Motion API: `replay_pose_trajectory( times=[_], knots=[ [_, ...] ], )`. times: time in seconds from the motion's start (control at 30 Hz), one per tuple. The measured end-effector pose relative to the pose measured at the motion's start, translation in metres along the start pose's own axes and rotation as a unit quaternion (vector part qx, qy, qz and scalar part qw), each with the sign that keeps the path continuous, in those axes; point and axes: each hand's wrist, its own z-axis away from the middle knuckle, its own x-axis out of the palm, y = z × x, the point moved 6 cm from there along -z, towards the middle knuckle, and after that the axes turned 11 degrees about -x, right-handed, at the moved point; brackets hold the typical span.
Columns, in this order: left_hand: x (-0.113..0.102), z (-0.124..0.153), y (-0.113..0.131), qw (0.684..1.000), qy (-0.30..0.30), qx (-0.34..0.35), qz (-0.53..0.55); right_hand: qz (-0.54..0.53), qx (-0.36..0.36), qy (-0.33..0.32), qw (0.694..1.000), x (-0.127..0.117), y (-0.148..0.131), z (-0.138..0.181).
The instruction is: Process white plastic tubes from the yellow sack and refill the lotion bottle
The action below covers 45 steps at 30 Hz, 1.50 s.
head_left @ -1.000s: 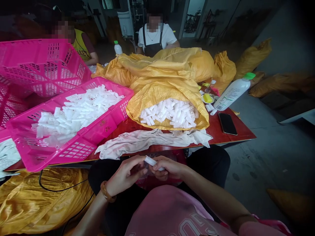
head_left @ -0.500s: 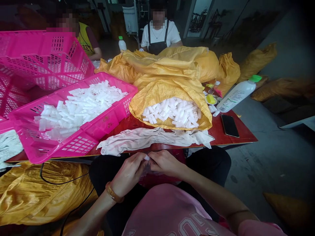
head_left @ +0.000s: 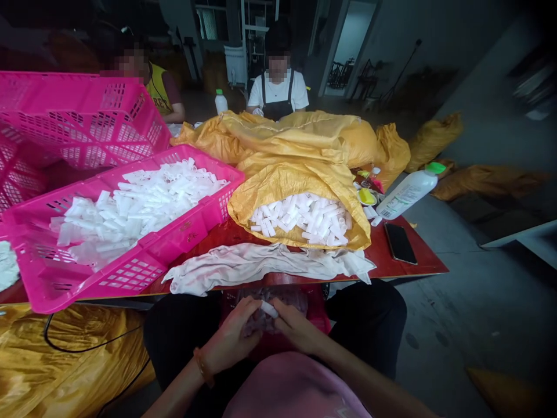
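Between the fingers of both hands is a short white plastic tube [head_left: 268,309], held over my lap. My left hand [head_left: 237,332], with a bracelet at the wrist, grips its left end. The fingers of my right hand [head_left: 293,325] close on its other end. Below them a red container [head_left: 319,316] holds many clear or whitish pieces, partly hidden by my hands. On the table a yellow woven sack [head_left: 296,168] lies with its mouth toward me, white tube pieces [head_left: 304,217] inside. A pink crate [head_left: 174,247] at left holds longer, translucent white pieces [head_left: 143,197].
A crumpled cloth [head_left: 265,267] lies along the table's front edge. To the right are a phone [head_left: 400,242] and a tilted white bottle [head_left: 409,191] with a green cap. More pink crates [head_left: 87,125] stand at left. Two people sit across the table.
My hands have lowered slightly and parted a little, so more of the white tube shows. The camera view has tilted up, and more of the red container is visible.
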Motion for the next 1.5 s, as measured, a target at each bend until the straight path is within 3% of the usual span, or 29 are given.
replay_pose_trajectory(
  times=[0.1, 0.2, 0.3, 0.37, 0.57, 0.73, 0.87, 1.07, 1.23, 1.3, 1.43, 1.5],
  knots=[
    [-0.007, 0.001, 0.0, 0.999, -0.028, 0.001, 0.022, -0.019, -0.013, -0.017, 1.0, -0.004, 0.001, -0.002],
    [-0.033, -0.001, 0.016, 0.997, -0.076, -0.004, 0.034, -0.028, -0.023, -0.047, 0.998, -0.004, -0.003, -0.005],
    [-0.072, -0.008, 0.031, 0.999, 0.031, -0.025, 0.032, -0.033, -0.036, -0.043, 0.998, -0.001, -0.012, -0.011],
    [-0.081, -0.01, 0.036, 0.994, 0.096, -0.035, 0.038, -0.035, -0.045, -0.035, 0.998, 0.001, -0.019, -0.016],
    [-0.075, 0.002, 0.027, 0.984, 0.165, -0.054, 0.044, -0.067, -0.027, -0.008, 0.997, -0.003, -0.025, -0.019],
    [-0.07, 0.017, 0.043, 0.993, 0.116, 0.002, -0.015, -0.104, -0.032, 0.018, 0.994, -0.007, -0.028, -0.019],
    [-0.066, 0.019, 0.047, 0.992, 0.119, 0.014, -0.038, 0.006, -0.067, 0.037, 0.997, -0.014, -0.039, -0.019],
    [-0.059, 0.019, 0.05, 0.991, 0.093, 0.068, -0.07, -0.039, -0.056, -0.002, 0.998, -0.016, -0.036, -0.016],
    [-0.042, 0.012, 0.04, 1.0, 0.007, -0.016, 0.011, 0.154, -0.114, 0.044, 0.98, -0.014, -0.038, -0.016],
    [-0.033, 0.007, 0.033, 0.997, -0.017, -0.053, 0.054, 0.174, -0.121, 0.041, 0.976, -0.013, -0.038, -0.017],
    [-0.021, -0.002, 0.021, 0.99, -0.065, -0.08, 0.094, -0.026, -0.087, -0.034, 0.995, -0.012, -0.035, -0.016],
    [-0.023, -0.003, 0.022, 0.993, -0.073, -0.052, 0.075, -0.173, -0.041, -0.066, 0.982, -0.011, -0.033, -0.013]
  ],
)
